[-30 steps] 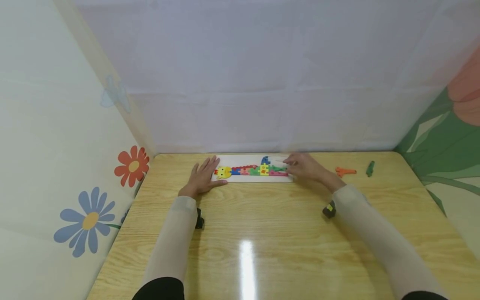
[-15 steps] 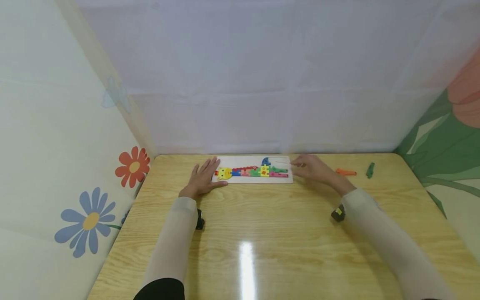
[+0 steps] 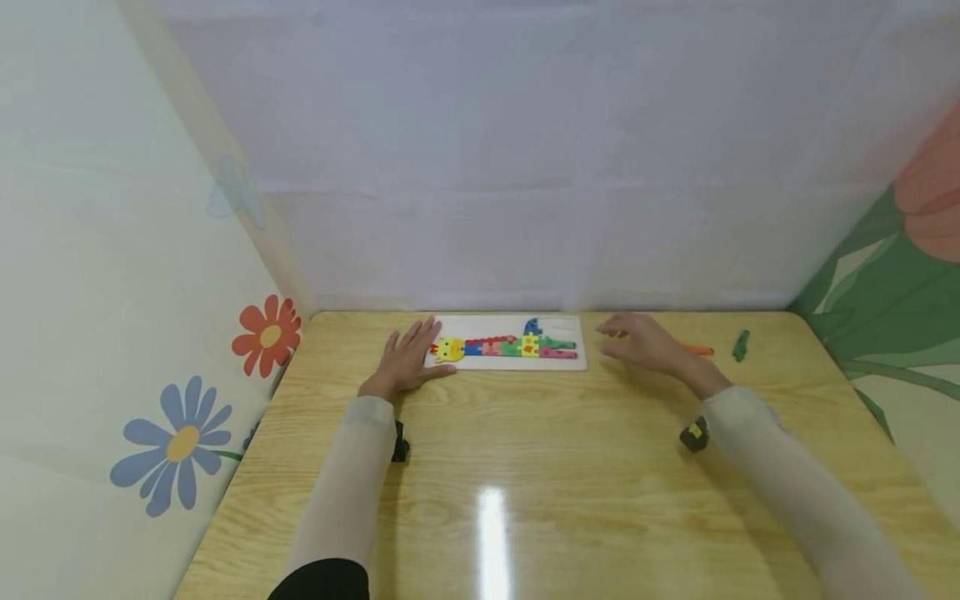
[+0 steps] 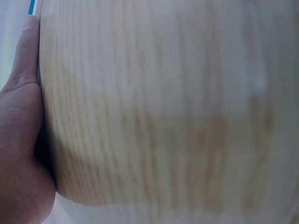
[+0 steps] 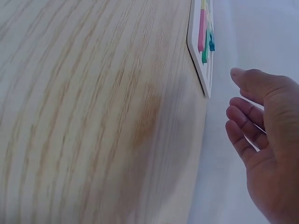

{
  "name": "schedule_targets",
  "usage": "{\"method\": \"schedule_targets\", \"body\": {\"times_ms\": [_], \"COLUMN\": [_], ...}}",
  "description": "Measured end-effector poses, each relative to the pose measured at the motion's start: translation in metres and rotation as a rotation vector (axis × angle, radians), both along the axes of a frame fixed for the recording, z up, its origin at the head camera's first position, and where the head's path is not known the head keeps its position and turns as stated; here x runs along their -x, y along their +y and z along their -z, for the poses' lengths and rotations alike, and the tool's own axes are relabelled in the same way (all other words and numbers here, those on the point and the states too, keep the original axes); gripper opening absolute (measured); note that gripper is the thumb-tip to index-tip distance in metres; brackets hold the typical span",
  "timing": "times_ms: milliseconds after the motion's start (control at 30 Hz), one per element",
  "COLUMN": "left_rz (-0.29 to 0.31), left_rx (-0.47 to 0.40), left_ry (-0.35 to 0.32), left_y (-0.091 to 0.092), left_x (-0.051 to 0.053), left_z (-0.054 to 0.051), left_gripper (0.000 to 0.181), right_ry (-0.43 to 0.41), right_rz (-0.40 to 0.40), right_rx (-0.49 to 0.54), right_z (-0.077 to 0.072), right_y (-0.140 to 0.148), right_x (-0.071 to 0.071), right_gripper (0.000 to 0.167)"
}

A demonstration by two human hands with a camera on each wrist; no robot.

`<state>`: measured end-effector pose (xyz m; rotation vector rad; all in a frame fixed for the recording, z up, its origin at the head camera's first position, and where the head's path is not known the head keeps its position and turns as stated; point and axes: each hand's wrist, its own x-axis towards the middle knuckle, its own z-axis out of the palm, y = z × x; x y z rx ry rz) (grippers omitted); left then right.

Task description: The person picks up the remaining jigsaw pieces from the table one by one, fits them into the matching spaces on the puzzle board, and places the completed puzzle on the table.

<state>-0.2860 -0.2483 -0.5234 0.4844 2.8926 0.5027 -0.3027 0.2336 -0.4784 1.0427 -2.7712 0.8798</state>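
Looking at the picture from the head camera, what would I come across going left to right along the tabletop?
The left hand → the yellow giraffe head → the pink leg piece → the right hand → the orange piece, partly hidden → the loose green piece.

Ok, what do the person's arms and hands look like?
The left sleeve and right sleeve are pale, reaching the wrists. Something black covers part of the left one. A small black box sits by each wrist; the right box has a yellow mark. The left hand and right hand are bare.
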Motion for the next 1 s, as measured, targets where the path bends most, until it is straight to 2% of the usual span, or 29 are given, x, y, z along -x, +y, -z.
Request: {"method": "schedule_targets", "body": {"times_ms": [167, 367, 567, 767, 1000], "left_rz": [0.002, 0.000, 0.008, 0.008, 0.000], "left_rx": [0.014, -0.003, -0.015, -0.023, -0.010], "left_ry": [-0.003, 0.011, 0.009, 0.000, -0.007], "left_y": [0.002, 0.005, 0.002, -0.002, -0.001], "left_x": [-0.002, -0.007, -0.005, 0.001, 0.001], "left_z": [-0.003, -0.011, -0.005, 0.002, 0.002], "left_gripper": [0.110, 0.105, 0.111, 0.114, 0.113], "right_ry": [-0.011, -0.023, 0.020, 0.011, 0.044], "right_rz": [0.027, 0.048, 0.027, 0.045, 0.034], "right_rx": [-0.045, -0.063, -0.063, -0.065, -0.042], "right_z": [-0.002, -0.008, -0.008, -0.007, -0.006], "right_y": [0.010, 0.019, 0.029, 0.042, 0.056], "right_x": [-0.003, -0.007, -0.011, -0.013, -0.015], "right_gripper": [0.037, 0.037, 0.037, 0.038, 0.037]}}
